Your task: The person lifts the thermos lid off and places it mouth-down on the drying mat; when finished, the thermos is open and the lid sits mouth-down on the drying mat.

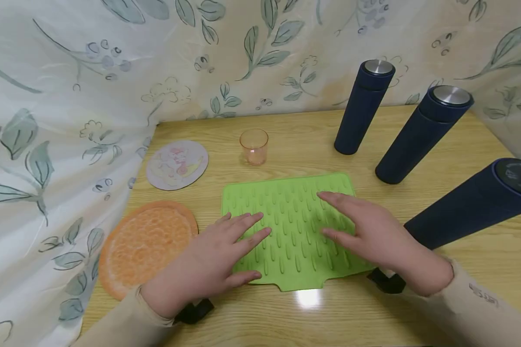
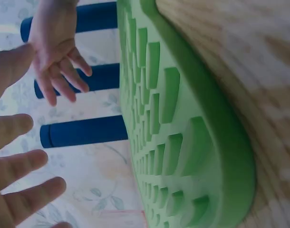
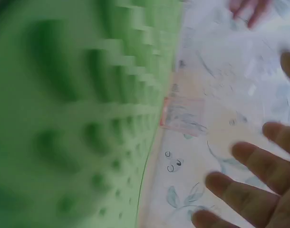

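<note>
A bright green ridged mat (image 1: 286, 236) with a tab on its near edge lies flat on the wooden table. Over its left side my left hand (image 1: 212, 258) hovers with fingers spread and nothing in it. My right hand (image 1: 364, 226) is held over the mat's right side, fingers extended and thumb apart, also holding nothing. In the left wrist view, rows of raised ridges (image 2: 171, 95) stand up from the mat, and the left fingers are above its surface. Seen from the right wrist, the mat (image 3: 88, 118) is blurred beside the outstretched fingers (image 3: 249, 156).
Dark blue bottles (image 1: 364, 106) stand along the right, one close beside my right wrist. A pink transparent cup (image 1: 254, 147) is behind the mat. At left lie an orange round mat (image 1: 147, 246) and a pale round mat with a cartoon print (image 1: 177, 165). Leaf-patterned cloth (image 1: 156, 62) hangs behind.
</note>
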{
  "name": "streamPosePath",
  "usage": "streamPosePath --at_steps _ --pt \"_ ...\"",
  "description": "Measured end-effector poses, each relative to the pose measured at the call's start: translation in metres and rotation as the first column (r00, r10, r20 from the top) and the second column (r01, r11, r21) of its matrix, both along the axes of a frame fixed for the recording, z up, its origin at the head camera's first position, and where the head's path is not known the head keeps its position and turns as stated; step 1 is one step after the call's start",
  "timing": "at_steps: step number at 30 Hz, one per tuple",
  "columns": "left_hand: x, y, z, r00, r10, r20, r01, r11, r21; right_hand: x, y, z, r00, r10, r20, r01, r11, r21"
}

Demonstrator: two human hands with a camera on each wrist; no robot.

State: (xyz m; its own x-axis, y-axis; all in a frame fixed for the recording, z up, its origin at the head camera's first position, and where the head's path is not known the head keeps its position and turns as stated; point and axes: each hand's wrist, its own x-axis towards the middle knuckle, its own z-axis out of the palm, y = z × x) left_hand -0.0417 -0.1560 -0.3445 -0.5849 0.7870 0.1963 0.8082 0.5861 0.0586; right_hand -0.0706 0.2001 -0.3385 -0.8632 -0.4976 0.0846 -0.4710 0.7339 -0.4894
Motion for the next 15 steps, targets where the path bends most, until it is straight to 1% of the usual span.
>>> streamPosePath --at_steps 1,2,3,4,5,6,7,9,11,12,13,14,15 --pt "-0.002 -0.001 0.000 1.000 -0.001 -0.012 0.001 1.000 0.031 -0.007 -0.003 0.003 0.997 -0.048 0.060 0.054 0.994 -0.094" --pt "-0.003 -0.001 0.000 1.000 -0.002 -0.021 0.003 0.998 0.067 -0.014 -0.005 0.004 0.989 -0.101 0.110 0.119 0.977 -0.175" --pt "-0.005 -0.001 -0.001 1.000 -0.001 -0.031 0.004 0.995 0.102 -0.023 -0.007 0.006 0.975 -0.150 0.166 0.189 0.949 -0.253" --pt "-0.007 -0.001 -0.001 0.999 0.002 -0.036 0.003 0.991 0.133 -0.032 -0.010 0.007 0.954 -0.197 0.228 0.265 0.907 -0.327" --pt "-0.008 -0.001 -0.001 0.999 0.006 -0.040 0.000 0.987 0.161 -0.042 -0.012 0.009 0.929 -0.236 0.283 0.337 0.856 -0.393" --pt "-0.009 -0.001 -0.001 0.999 0.013 -0.041 -0.005 0.983 0.184 -0.052 -0.015 0.010 0.901 -0.283 0.329 0.412 0.797 -0.442" --pt "-0.010 0.000 -0.001 0.999 0.022 -0.041 -0.013 0.979 0.205 -0.062 -0.016 0.011 0.868 -0.323 0.378 0.483 0.726 -0.490" --pt "-0.010 0.000 -0.001 0.998 0.044 -0.040 -0.033 0.971 0.237 -0.084 -0.019 0.014 0.796 -0.372 0.478 0.602 0.563 -0.566" --pt "-0.010 0.001 0.000 0.997 0.063 -0.036 -0.051 0.965 0.259 -0.106 -0.018 0.016 0.724 -0.395 0.566 0.690 0.394 -0.608" --pt "-0.010 0.002 0.000 0.997 0.070 -0.038 -0.057 0.963 0.265 -0.117 -0.018 0.017 0.689 -0.408 0.598 0.722 0.322 -0.612" --pt "-0.009 0.002 0.000 0.996 0.076 -0.041 -0.062 0.960 0.272 -0.127 -0.016 0.017 0.661 -0.410 0.629 0.745 0.256 -0.616" --pt "-0.009 0.003 0.000 0.996 0.079 -0.044 -0.064 0.959 0.276 -0.137 -0.015 0.018 0.639 -0.424 0.642 0.759 0.213 -0.615" --pt "-0.008 0.003 0.000 0.996 0.082 -0.048 -0.065 0.958 0.281 -0.146 -0.014 0.019 0.618 -0.448 0.646 0.771 0.188 -0.608"
